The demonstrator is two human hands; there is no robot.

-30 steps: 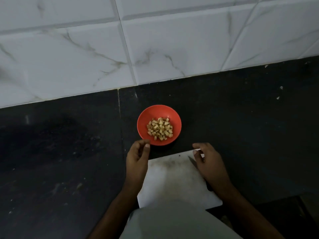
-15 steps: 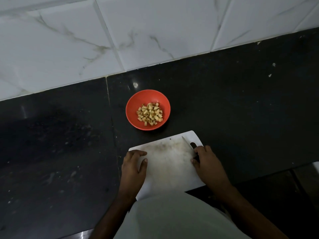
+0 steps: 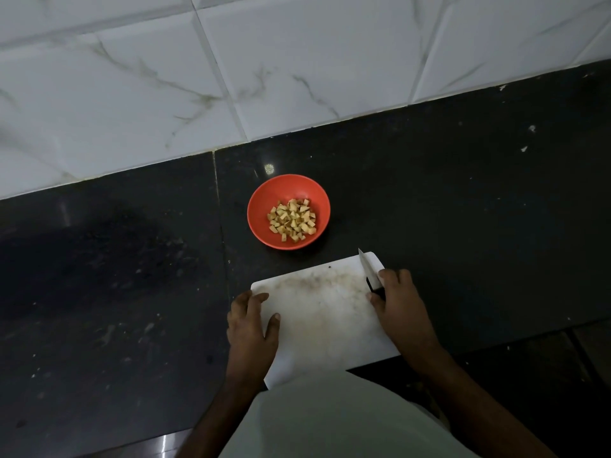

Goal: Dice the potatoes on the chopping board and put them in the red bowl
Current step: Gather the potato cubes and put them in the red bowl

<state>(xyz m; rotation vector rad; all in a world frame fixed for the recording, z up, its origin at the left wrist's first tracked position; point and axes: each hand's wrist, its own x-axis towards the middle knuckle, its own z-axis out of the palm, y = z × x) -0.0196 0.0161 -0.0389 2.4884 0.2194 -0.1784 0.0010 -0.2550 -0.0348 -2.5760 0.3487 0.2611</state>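
Note:
A red bowl (image 3: 288, 186) stands on the dark counter and holds several diced potato pieces (image 3: 293, 220). Just in front of it lies a white chopping board (image 3: 322, 312), stained and with no potato on it. My left hand (image 3: 252, 322) rests on the board's left edge, thumb on top and fingers over the side. My right hand (image 3: 398, 304) is at the board's right edge, closed on the black handle of a knife (image 3: 367, 266). The blade lies flat on the board's far right corner and points toward the bowl.
The black stone counter (image 3: 463, 209) runs left and right, with small white specks at the far right. A white marble-tiled wall (image 3: 297, 61) rises behind it. My white garment (image 3: 330, 421) fills the bottom middle and hides the board's near edge.
The view has shifted, so bowl and board sit lower. My left hand moved from near the bowl onto the board's left edge. The right hand stays by the knife at the right edge.

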